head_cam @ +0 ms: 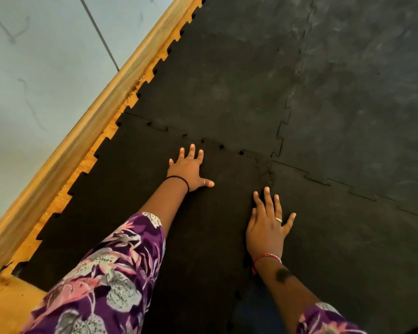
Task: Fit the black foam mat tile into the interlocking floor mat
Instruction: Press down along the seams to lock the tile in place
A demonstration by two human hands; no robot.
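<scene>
The black foam mat tile (pixel 130 189) lies flat at the near left, its toothed far edge meeting the interlocking floor mat (pixel 227 88) along a jigsaw seam. My left hand (pixel 188 168) rests palm down on the tile just short of that seam, fingers spread. My right hand (pixel 267 227) presses flat with spread fingers on the tile's right edge, where it joins the neighbouring tile (pixel 348 237). Neither hand holds anything. The seam beyond my left hand shows small gaps at the teeth.
A wooden skirting board (pixel 87 131) runs diagonally along the left, with a pale wall (pixel 34 68) behind it. A strip of bare wooden floor (pixel 10 292) shows at the lower left beside the tile's toothed outer edge. Dusty grey mat tiles (pixel 360 80) fill the right.
</scene>
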